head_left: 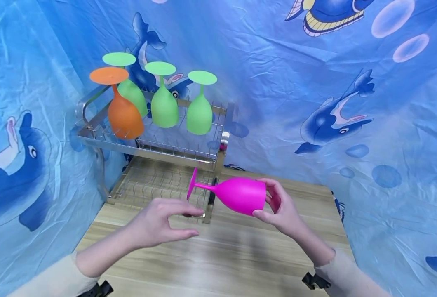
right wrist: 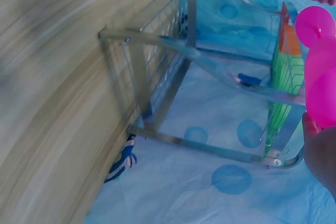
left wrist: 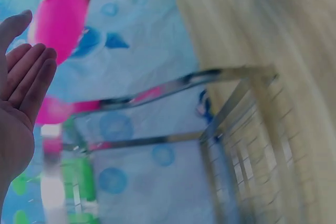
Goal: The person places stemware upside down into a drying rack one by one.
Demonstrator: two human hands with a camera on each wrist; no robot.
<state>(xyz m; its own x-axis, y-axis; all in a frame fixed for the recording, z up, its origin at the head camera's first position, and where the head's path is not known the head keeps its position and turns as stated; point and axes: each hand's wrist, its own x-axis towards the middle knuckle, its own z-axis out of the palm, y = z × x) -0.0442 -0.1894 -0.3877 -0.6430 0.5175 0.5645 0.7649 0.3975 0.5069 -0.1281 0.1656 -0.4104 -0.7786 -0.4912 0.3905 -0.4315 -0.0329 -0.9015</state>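
A magenta wine goblet [head_left: 240, 196] lies sideways in the air over the table, its foot pointing left. My right hand [head_left: 279, 206] grips it by the rim, thumb below and fingers at the far side; the right wrist view catches the goblet [right wrist: 321, 85] and part of that hand [right wrist: 321, 153] at its edge. My left hand [head_left: 168, 220] hovers just below the goblet's foot, fingers extended and thumb apart, holding nothing. In the left wrist view the left palm [left wrist: 18, 124] and straight fingers show in front of the magenta goblet [left wrist: 62, 22].
A two-tier metal dish rack [head_left: 159, 152] stands at the left on a wooden table [head_left: 240, 255]. On its upper tier an orange goblet [head_left: 125, 117] and three green goblets [head_left: 164, 107] stand upside down. Blue sea-animal cloth [head_left: 270, 103] hangs around the table.
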